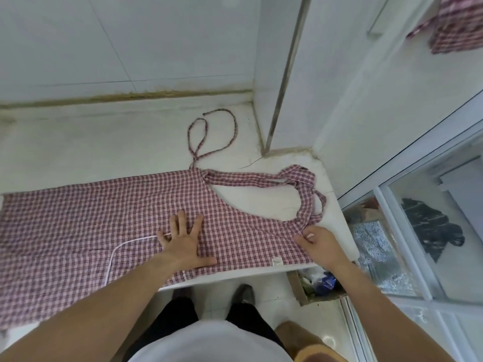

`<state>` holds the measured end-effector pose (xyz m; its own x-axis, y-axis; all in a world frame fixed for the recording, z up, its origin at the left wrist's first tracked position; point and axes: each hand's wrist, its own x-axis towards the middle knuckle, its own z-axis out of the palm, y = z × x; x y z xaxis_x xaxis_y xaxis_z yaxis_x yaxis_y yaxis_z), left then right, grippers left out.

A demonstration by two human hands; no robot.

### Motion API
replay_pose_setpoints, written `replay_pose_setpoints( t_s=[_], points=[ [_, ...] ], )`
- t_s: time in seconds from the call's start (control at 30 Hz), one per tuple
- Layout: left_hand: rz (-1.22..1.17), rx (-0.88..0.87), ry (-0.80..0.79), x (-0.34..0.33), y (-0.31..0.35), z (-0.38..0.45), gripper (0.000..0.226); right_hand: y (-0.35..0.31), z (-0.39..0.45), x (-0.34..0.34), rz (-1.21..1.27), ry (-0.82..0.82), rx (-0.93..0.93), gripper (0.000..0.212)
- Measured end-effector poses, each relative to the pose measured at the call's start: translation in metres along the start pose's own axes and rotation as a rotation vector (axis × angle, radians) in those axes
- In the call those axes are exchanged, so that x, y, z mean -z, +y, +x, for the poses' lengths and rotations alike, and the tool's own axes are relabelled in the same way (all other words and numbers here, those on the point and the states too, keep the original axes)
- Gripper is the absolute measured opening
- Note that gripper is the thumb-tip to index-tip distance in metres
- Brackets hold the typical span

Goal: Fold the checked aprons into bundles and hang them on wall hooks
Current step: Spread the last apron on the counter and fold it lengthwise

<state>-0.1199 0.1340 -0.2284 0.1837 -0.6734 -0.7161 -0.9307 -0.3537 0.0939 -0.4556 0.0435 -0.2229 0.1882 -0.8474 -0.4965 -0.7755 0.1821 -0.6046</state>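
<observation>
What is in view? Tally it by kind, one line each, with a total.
Pink checked cotton aprons: 2, one spread flat on the counter, one folded and hanging at upper right
Bare hands: 2, left hand, right hand
Brown cardboard box of scraps: 1
Total: 5

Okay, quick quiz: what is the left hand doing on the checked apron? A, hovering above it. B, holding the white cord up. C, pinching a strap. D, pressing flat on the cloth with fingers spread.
D: the left hand lies flat, fingers spread, on the checked apron, while the right hand pinches its edge.
</observation>
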Motion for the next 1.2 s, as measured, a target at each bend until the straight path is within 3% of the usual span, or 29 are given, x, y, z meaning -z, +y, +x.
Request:
replay_pose_setpoints(
  t_s=[0.2, 0.27, 0.37, 0.43, 0.5, 0.63, 0.73, 0.9, 0.97, 1.0, 1.07, 1.13, 1.2],
  points=[
    [0.068, 0.050, -0.035, 0.005, 0.007, -0.005, 0.135, -0.004, 0.009, 0.017, -0.140, -0.031, -0.157, 0.042],
    [0.031, 0.058, 0.095, 0.011, 0.013, -0.003, 0.122, -0.009, 0.014, 0.032, -0.038, -0.048, -0.263, 0.044],
    [-0.060, 0.028, 0.345, 0.017, 0.020, 0.006, 0.103, -0.024, 0.026, 0.044, 0.090, 0.137, -0.242, 0.051],
    [-0.067, 0.028, 0.272, 0.016, 0.024, 0.011, 0.109, -0.034, 0.039, 0.045, 0.038, 0.284, -0.203, 0.082],
    [-0.038, 0.055, 0.134, 0.016, 0.028, 0.016, 0.112, -0.039, 0.056, 0.040, -0.009, 0.319, -0.173, 0.092],
    [0.015, 0.102, 0.040, 0.025, 0.035, 0.018, 0.116, -0.043, 0.085, 0.041, -0.057, 0.252, -0.089, 0.051],
    [0.028, 0.119, 0.011, 0.028, 0.037, 0.017, 0.116, -0.034, 0.098, 0.067, -0.158, 0.320, -0.122, 0.012],
    [0.082, 0.158, -0.021, 0.035, 0.043, 0.019, 0.116, -0.022, 0.101, 0.093, -0.018, 0.412, -0.210, 0.020],
    [0.136, 0.148, -0.034, 0.038, 0.047, 0.021, 0.119, -0.023, 0.106, 0.093, 0.162, 0.377, -0.235, 0.011],
    [0.158, 0.140, -0.033, 0.040, 0.048, 0.021, 0.121, -0.024, 0.110, 0.095, 0.318, 0.341, -0.258, 0.018],
    [0.147, 0.113, 0.042, 0.046, 0.046, 0.023, 0.122, -0.025, 0.114, 0.100, 0.622, 0.248, -0.269, 0.032],
    [0.031, 0.060, 0.299, 0.051, 0.039, 0.029, 0.103, -0.030, 0.113, 0.106, 0.783, 0.108, -0.237, 0.033],
    [-0.048, -0.025, 0.541, 0.057, 0.028, 0.036, 0.082, -0.039, 0.109, 0.111, 0.784, -0.094, -0.196, 0.033]
  ],
)
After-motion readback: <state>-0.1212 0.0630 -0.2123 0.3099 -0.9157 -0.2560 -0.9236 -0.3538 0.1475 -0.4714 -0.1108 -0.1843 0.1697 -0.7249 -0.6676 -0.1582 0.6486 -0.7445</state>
